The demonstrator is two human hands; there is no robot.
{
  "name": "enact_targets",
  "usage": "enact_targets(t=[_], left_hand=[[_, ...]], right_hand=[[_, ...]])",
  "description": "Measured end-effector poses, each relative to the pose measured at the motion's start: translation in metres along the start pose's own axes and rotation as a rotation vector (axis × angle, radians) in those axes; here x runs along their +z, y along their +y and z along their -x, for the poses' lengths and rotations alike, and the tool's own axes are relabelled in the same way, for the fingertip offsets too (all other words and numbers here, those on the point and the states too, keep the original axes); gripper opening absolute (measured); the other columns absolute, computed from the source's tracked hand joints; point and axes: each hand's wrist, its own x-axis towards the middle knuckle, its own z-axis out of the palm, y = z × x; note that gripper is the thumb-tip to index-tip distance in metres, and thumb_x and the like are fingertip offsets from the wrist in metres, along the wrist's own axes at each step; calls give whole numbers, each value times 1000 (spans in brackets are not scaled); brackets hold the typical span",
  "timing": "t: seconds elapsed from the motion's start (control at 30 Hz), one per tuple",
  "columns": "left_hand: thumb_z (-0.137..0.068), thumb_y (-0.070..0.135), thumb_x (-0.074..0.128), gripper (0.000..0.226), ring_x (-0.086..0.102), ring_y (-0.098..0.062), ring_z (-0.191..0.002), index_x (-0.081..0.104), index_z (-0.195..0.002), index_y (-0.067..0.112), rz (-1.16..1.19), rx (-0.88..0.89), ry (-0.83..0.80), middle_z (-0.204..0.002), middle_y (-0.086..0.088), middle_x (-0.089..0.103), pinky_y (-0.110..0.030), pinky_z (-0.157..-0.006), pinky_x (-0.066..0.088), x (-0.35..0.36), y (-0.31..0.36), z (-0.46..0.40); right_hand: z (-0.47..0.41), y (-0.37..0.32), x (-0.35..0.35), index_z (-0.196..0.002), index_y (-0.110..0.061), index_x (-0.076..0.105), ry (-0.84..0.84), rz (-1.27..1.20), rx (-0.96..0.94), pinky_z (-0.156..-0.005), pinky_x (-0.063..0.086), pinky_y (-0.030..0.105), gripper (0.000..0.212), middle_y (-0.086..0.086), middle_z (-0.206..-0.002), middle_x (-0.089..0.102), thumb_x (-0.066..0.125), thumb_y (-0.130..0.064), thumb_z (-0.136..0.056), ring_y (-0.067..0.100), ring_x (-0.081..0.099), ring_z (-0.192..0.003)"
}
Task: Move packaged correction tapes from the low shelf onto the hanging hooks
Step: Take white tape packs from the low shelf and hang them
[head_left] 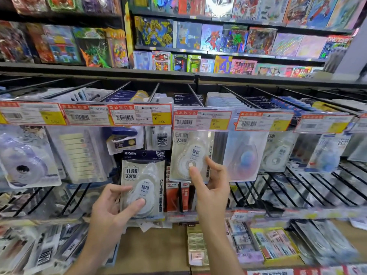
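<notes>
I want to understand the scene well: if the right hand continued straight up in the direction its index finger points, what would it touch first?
Probably the right hand would slide further up the hanging tape pack it already pinches, then meet the price tag above it. Depth is unclear, so the tag may sit slightly nearer than the pack.

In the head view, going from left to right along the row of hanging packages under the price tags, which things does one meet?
Purple tape pack → sticky index tabs → blue stapler pack → white correction tape pack pinched by the right hand → blue-and-pink tape pack.
</notes>
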Motion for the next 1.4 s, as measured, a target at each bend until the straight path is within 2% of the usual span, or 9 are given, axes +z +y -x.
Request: enact_targets(t=[0.2,0.33,0.43,0.67,0.83,0.97,1.2,1.33,1.4], left_hand=[[-75,-7,77,32,72,-14,-90,60,-99,4,19,-43,-5,-95,2,74,-17,-72,57,-4,-8,-8],[-74,-7,77,32,72,-15,-94,60,-99,4,26,-64,-25,-98,1,74,-22,-79,59,-5,-12,-15],[-74,-8,76,31,71,-11,-94,59,-98,2,29,-61,-49,-98,3,74,-17,-76,56,-5,-13,-20],[-73,-12,74,33,73,-23,-88,58,-99,-2,53,-44,-79,-94,-8,74,-24,-70,59,-8,-17,-28],[-60,10,93,42,71,-26,-92,66,-92,16,22,-26,-100,-94,-8,72,-36,-79,58,-14,-17,-34],[-58,25,88,35,71,-25,-96,66,-85,26,15,-14,-117,-97,-7,72,-47,-86,55,-17,-13,-36],[-58,24,88,36,71,-27,-97,67,-87,25,14,-11,-129,-100,-9,73,-47,-85,57,-23,-9,-32],[-63,13,88,35,71,-21,-96,66,-89,22,11,-3,-158,-98,-4,73,-30,-79,58,-26,-13,-27],[-65,4,88,39,71,-19,-94,63,-95,11,31,1,-166,-97,-4,73,-22,-74,57,-23,-12,-24]], right_hand=[[-21,18,30,-100,-29,59,97,45,16,-83,46,24,26,-13,-95,59,80,-25,-85,0,54,-88],[-38,33,47,-104,-32,58,131,47,36,-91,47,27,24,-15,-104,59,76,-30,-88,2,56,-98],[-51,44,56,-107,-32,58,166,36,38,-85,44,20,24,-17,-108,59,74,-30,-89,-5,55,-98],[-81,70,73,-111,-35,59,240,24,49,-96,48,33,26,-14,-118,59,73,-32,-90,-1,55,-108],[-93,80,80,-105,-50,60,280,-3,76,-99,51,47,27,-10,-123,59,76,-39,-85,14,57,-118],[-103,84,81,-101,-51,61,294,-15,99,-97,52,50,27,-5,-123,58,78,-37,-84,17,57,-117],[-115,84,90,-98,-51,59,252,-53,131,-102,51,35,32,-9,-124,57,77,-28,-86,12,54,-121],[-113,80,87,-110,-34,62,239,-37,125,-85,46,10,26,-5,-126,56,75,-25,-88,14,54,-122],[-110,79,85,-116,-30,63,243,-41,133,-92,48,15,30,-5,-128,56,74,-24,-89,14,54,-123]])
